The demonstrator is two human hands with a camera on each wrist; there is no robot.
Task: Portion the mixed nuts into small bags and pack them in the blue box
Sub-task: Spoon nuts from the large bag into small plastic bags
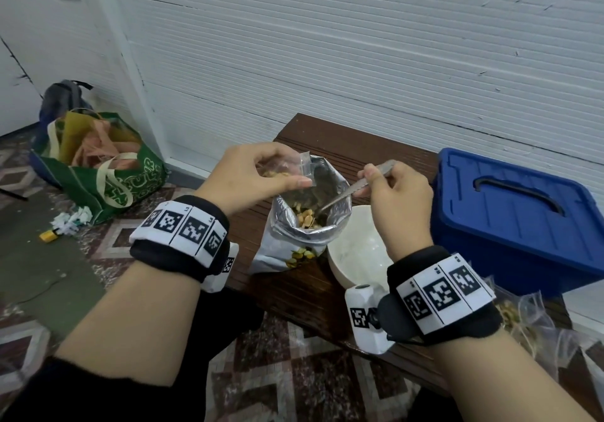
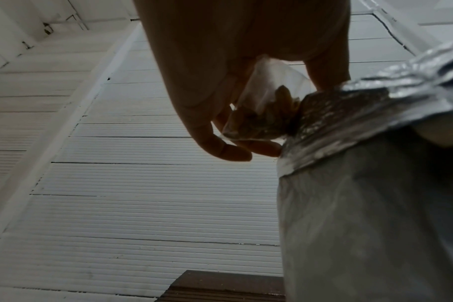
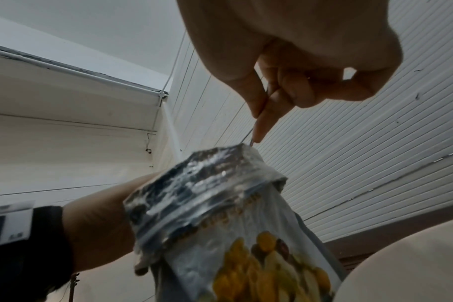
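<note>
Foil nut pouch (image 1: 302,222) stands between the hands: right hand (image 1: 397,193) pinches the spoon (image 1: 343,194) dipped inside, so lift level to the small bag (image 1: 287,170) pinched open just above by the left hand (image 1: 251,176), blue box (image 1: 519,222) shut beyond the right

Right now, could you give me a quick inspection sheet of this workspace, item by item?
Surface: dark brown slatted table against a white ribbed wall.
Job's things: foil nut bag stands open with nuts inside; small clear bag, part-filled, is held above its mouth; spoon dips into the foil bag; blue box sits shut at the right; filled small bags lie at the near right.
Clutter: white bowl beside the foil bag.
Hands: left hand pinches the small clear bag; right hand grips the spoon.
Cables: nothing seen.
Surroundings: green tote bag, grey backpack and scraps on the patterned floor.
</note>
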